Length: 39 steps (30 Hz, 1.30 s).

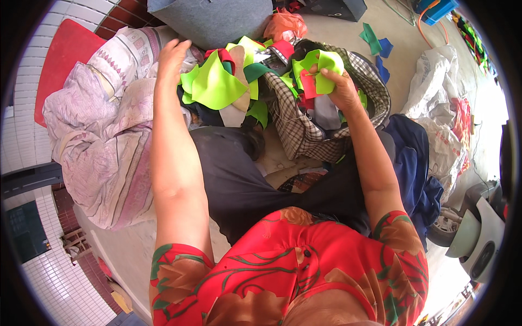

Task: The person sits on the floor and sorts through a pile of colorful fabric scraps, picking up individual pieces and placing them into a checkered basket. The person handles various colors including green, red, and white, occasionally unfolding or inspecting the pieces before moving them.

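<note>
My right hand (341, 89) pinches a neon yellow-green fabric scrap (329, 64) over a checked cloth bag (288, 122). A small red scrap (308, 84) hangs beside it; I cannot tell if the fingers hold that too. Inside the bag lie grey, green and red pieces. My left hand (173, 55) is raised with fingers stretched out, holding nothing visible. It is nearest to the grey felt bin (217, 23) and the patterned quilt (122, 60). Between the hands sits a heap of scraps, topped by a large neon yellow-green piece (217, 82).
An orange-red plastic bag (286, 26) is behind the heap. Green and blue scraps (371, 38) lie on the floor at far right. To the right are dark blue cloth (410, 163), white plastic sacks (432, 81) and a white-and-grey machine (481, 233). A red board (62, 65) leans at left.
</note>
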### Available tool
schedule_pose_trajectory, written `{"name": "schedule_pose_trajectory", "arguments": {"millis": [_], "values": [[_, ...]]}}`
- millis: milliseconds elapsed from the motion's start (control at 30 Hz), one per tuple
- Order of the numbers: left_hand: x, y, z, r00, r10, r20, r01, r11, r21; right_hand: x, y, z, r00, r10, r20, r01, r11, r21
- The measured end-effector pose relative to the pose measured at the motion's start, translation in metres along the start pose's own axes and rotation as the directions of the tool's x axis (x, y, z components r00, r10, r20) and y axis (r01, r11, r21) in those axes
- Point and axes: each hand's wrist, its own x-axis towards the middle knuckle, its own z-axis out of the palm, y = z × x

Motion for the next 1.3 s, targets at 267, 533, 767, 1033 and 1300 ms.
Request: {"name": "schedule_pose_trajectory", "arguments": {"millis": [267, 533, 767, 1033, 1300], "values": [[-0.060, 0.057, 0.096, 0.650, -0.001, 0.760, -0.238, 0.949, 0.205, -0.010, -0.002, 0.020, 0.980, 0.100, 0.173, -0.098, 0.995, -0.023], [-0.062, 0.043, 0.137, 0.541, -0.059, 0.839, 0.050, 0.998, 0.038, -0.013, 0.011, 0.028, 0.981, 0.154, 0.119, -0.122, 0.962, -0.245], [-0.040, 0.054, 0.134, 0.663, 0.232, 0.712, 0.082, 0.922, -0.377, -0.002, 0.016, 0.021, 0.999, -0.043, -0.008, 0.036, 0.902, -0.431], [-0.021, 0.053, 0.091, 0.751, 0.306, 0.585, 0.166, 0.770, -0.616, 0.005, 0.016, -0.001, 0.991, -0.070, -0.113, 0.014, 0.903, -0.430], [0.019, -0.004, 0.032, 0.948, 0.124, 0.292, -0.270, 0.799, 0.537, 0.012, -0.010, -0.038, 0.925, -0.228, -0.303, 0.061, 0.879, -0.473]]}}
